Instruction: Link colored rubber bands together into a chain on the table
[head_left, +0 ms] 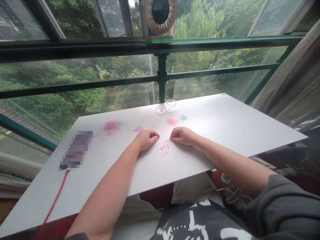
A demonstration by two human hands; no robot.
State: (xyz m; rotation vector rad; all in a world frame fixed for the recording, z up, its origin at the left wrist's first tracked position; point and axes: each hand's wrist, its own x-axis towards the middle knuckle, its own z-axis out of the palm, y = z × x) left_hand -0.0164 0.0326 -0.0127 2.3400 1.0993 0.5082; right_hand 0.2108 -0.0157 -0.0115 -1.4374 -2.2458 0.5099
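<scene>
Over the white table, my left hand (148,138) has its thumb and fingers pinched together; whatever they hold, if anything, is too small to make out. My right hand (184,136) faces it across a small gap, its fingertips closed at the end of a thin pale-pink piece (165,140). Just below and between both hands lies a loose pile of thin pale-pink loops (163,149). Beyond the hands are small heaps of similar pieces: purple (138,129), yellow (155,126), bright pink (172,121) and teal (183,117).
A larger mixed-colour heap (112,126) lies to the left. At the table's far edge stand a clear round container (171,105) and a shallow clear dish or lid (161,110). A blurred-out phone-like device (77,148) with a red cable (56,198) rests on the left side.
</scene>
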